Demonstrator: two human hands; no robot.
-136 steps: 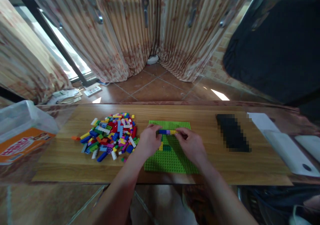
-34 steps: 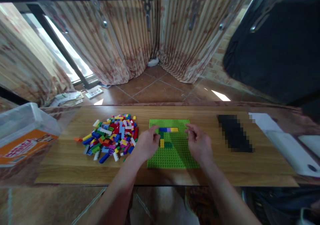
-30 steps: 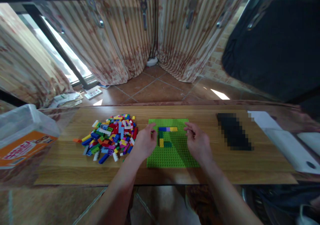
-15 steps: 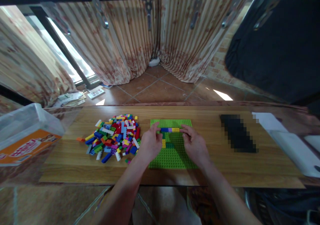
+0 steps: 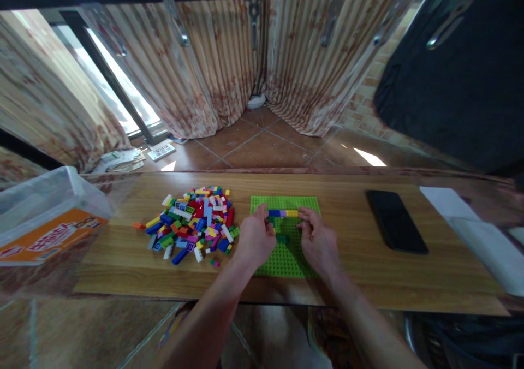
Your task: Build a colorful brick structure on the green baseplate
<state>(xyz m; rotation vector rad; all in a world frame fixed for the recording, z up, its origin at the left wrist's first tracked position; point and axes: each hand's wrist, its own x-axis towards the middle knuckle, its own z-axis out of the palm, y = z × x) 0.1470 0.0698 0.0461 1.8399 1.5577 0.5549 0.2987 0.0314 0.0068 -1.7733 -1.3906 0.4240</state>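
Brick row (image 5: 283,213): blue, violet and yellow segments end to end, straight, studded. It lay over the far part of the green baseplate (image 5: 286,265); seated or raised, could not tell. Judged light, stiff, smooth, likely to part at joints if bent; best held at both ends. Left hand (image 5: 257,235) had fingertips at the blue end, right hand (image 5: 319,240) at the yellow; pinch or mere touch, unclear. Nearer: dark green brick (image 5: 282,239). Left on desk (image 5: 347,287): loose brick heap (image 5: 200,224). Right: phone (image 5: 396,221).
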